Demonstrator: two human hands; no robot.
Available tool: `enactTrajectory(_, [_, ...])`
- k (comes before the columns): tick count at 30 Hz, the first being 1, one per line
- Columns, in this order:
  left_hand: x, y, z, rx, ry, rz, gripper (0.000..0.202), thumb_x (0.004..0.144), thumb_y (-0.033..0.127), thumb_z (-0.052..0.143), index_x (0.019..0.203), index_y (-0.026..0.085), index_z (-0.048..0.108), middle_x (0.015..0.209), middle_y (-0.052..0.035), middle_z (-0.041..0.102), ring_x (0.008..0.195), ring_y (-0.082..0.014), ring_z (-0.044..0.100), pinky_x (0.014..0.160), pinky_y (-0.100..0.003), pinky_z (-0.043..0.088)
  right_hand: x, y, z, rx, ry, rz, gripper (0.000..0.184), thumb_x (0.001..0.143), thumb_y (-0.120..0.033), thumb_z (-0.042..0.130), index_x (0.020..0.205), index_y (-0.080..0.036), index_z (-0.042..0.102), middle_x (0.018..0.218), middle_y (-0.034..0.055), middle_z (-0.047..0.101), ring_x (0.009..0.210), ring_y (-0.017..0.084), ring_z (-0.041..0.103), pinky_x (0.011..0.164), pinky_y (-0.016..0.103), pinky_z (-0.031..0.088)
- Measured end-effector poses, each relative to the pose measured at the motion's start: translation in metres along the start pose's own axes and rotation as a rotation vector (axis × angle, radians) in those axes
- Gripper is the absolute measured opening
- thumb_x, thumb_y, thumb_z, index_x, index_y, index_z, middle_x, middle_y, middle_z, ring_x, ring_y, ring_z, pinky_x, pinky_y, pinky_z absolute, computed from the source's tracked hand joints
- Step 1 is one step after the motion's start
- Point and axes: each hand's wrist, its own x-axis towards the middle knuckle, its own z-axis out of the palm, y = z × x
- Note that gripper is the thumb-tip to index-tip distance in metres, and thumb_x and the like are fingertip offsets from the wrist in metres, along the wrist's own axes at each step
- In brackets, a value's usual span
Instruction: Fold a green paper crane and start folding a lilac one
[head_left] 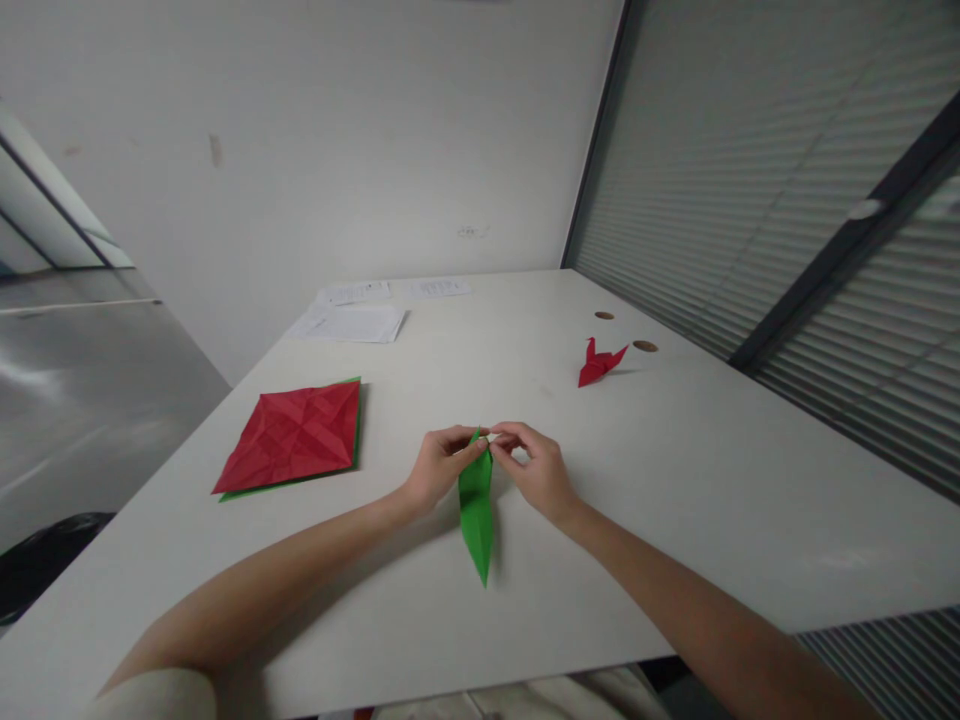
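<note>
A folded piece of green origami paper (475, 510), long and narrow with a pointed lower end, is held just above the table in front of me. My left hand (444, 462) grips its upper left edge between thumb and fingers. At the top of the paper, my right hand (534, 468) pinches the right side near the tip, thumb against forefinger. The fingertips of both hands nearly meet there and partly cover the upper end of the folded paper.
Creased red paper (300, 432) lies over green paper (359, 425) on the left of the white table (420, 640). A red paper crane (600, 362) stands at the right, near two round holes. Printed sheets (352, 323) rest at the back by the wall.
</note>
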Motion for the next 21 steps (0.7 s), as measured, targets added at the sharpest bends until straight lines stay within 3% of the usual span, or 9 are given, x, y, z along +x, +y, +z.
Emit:
enactTrajectory(7, [0.0002,-0.0019,-0.0008,-0.018,-0.006,-0.003,0.028,0.069,0.039,0.077,0.082,0.014,0.076,0.087,-0.0081,0.073,0.080,-0.0188,0.063,0.077,-0.031,0.048,0.0030,-0.0046,-0.0034,-0.068,-0.060,-0.089,0.011,0.084,-0.016,0.056,0.092,-0.019,0.063,0.083,0.0036,0.067,0.069,0.014,0.063,0.067,0.026,0.053])
enactTrajectory(12, [0.0016,-0.0029,0.0004,0.027,0.020,-0.013,0.031,0.069,0.043,0.076,0.080,0.014,0.074,0.080,-0.0072,0.072,0.072,-0.0172,0.062,0.071,-0.030,0.048,0.0042,-0.0072,-0.0054,-0.076,-0.101,-0.088,0.015,0.083,-0.015,0.055,0.095,-0.019,0.063,0.085,0.0042,0.068,0.070,0.014,0.064,0.068,0.026,0.053])
enactTrajectory(18, [0.0012,-0.0004,0.0001,0.073,-0.038,0.043,0.030,0.068,0.037,0.077,0.086,0.014,0.072,0.086,-0.0071,0.071,0.078,-0.0172,0.062,0.074,-0.029,0.047,0.0073,-0.0004,-0.0072,0.063,-0.102,0.048,0.017,0.081,-0.020,0.059,0.097,-0.020,0.063,0.080,0.0029,0.069,0.072,0.015,0.065,0.070,0.028,0.053])
enactTrajectory(21, [0.0012,-0.0004,-0.0018,0.127,-0.020,0.037,0.029,0.068,0.035,0.076,0.086,0.013,0.073,0.081,-0.0059,0.069,0.073,-0.0159,0.060,0.068,-0.028,0.045,0.0078,0.0027,-0.0068,0.127,-0.085,0.129,0.017,0.080,-0.024,0.061,0.096,-0.019,0.063,0.076,0.0022,0.068,0.071,0.015,0.065,0.070,0.028,0.053])
